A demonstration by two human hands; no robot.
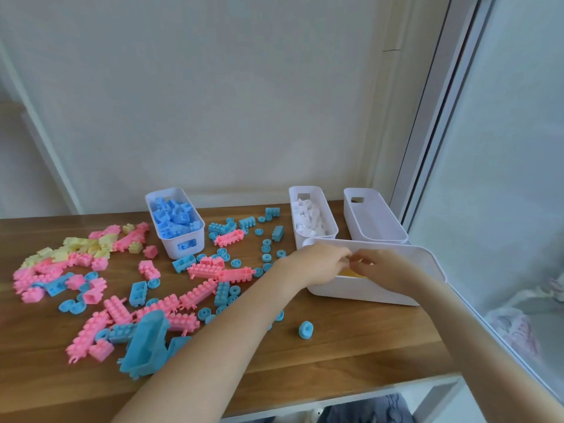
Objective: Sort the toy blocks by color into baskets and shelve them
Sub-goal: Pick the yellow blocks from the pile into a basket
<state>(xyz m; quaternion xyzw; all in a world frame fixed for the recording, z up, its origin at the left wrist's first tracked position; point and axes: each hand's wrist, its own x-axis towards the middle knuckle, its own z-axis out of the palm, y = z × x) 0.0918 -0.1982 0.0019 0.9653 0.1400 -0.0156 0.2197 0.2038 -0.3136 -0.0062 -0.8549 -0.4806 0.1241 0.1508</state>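
Surface (351, 361): wood, its front edge low in the frame. A block knocked forward or to the right could drop off it.
Blue truck piece (146, 343): lower left and nearest the front edge. It is big and hollow with thin parts, and the left forearm passes just beside it, so an arm swinging back could catch it and drag it off.
Loose blue wheel (306, 329): alone at lower centre, round with a hole. A nudge would likely send it rolling.
Left hand (320, 264): right of centre, over the near basket. Its fingers are curled and their tips meet the other hand's. I cannot tell whether they pinch a block.
Right hand (384, 270): just beside the left hand, fingers curled the same way. What it holds, if anything, is hidden. A small piece passed between them could slip and land outside the basket.
Near basket (360, 291): white and long, lying across the right of the frame with something yellow (351, 273) inside. Its right end reaches the side edge of the surface, so leaning on it could tip it or push it over.
Mixed blocks (171, 303): pink bars and blue bricks and wheels, spread across left and centre, touching and overlapping. A hasty scoop could take two colours at once.
Pale yellow blocks (79, 245): left of the frame, butted against pink ones.
Blue basket (171, 248): upper centre, heaped to the rim with blue blocks (174, 218). More on top may spill.
White basket (297, 227): upper right, partly filled with white blocks (309, 218).
Far basket (375, 221): farthest right, with nothing visible inside.
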